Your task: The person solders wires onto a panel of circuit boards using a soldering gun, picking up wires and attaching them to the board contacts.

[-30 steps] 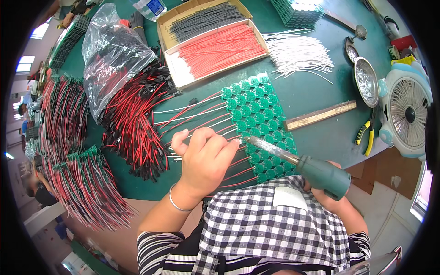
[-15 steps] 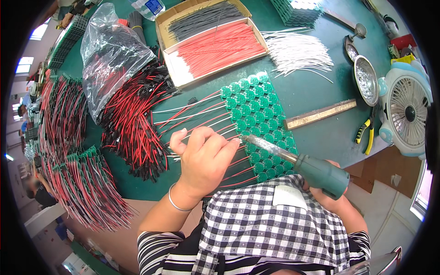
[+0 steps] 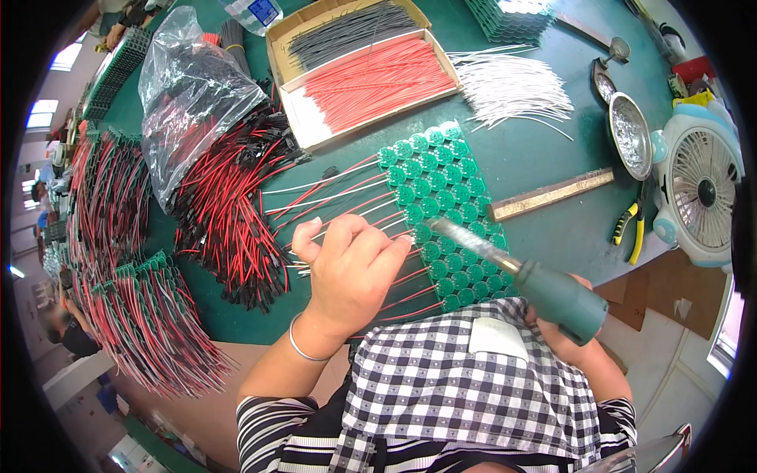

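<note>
My left hand is closed in a pinch at the left edge of a green circuit board panel. Its fingertips hold a thin wire against the edge; the hand hides most of that wire. Red and white wires stick out leftward from the panel's edge, above and below the hand. My right hand grips the green handle of a soldering iron, which hides most of the fingers. The iron's metal tip points left, over the panel, a little apart from my left fingertips.
Beyond the panel stand trays of red wires and dark wires, beside loose white wires. Red-black cables lie left under a plastic bag. A wooden bar, metal dish, cutters and fan are right.
The soldering iron's tip has drawn back to the right and up from the panel's edge, away from my left fingertips. My left hand has stayed nearly still.
</note>
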`<state>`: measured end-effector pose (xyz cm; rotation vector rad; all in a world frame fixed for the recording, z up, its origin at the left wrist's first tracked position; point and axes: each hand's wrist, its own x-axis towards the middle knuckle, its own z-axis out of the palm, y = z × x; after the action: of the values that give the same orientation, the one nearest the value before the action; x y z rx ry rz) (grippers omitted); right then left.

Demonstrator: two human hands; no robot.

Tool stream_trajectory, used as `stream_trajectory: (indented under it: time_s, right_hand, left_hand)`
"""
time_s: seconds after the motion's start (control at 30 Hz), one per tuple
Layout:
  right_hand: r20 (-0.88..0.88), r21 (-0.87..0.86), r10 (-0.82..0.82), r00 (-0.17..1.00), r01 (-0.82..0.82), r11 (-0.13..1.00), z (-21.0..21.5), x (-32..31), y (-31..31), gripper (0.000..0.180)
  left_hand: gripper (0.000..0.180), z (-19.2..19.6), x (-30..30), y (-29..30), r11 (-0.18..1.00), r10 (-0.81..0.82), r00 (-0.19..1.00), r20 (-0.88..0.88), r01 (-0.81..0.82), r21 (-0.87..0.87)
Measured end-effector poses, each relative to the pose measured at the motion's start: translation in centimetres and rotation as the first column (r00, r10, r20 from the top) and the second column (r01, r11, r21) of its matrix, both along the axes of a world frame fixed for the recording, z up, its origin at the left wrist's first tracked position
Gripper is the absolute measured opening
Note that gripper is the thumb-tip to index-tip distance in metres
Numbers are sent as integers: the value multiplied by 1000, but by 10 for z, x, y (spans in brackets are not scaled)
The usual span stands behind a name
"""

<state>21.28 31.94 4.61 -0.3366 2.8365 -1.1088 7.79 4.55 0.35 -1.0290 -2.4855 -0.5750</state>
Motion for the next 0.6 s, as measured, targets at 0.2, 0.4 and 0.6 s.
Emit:
stream_trajectory:
  time_s: [0.2,0.4,0.6]
  right_hand:
    - [1,-468,-673,740,595,654,-28,31,16,38]
    - [-267,-495,-877,400,724,481,-15,1,67,32]
    - [-53,-584,-730,681,572,576,-41,14,31,39]
  left_hand:
    - [16,-4,-1,1,1000,0,1000,-28,0,5]
    - [15,-8,-5,-1,1000,-6,1000,0,6,21]
    - [15,-4,4,-4,999,-5,1000,-8,5,37]
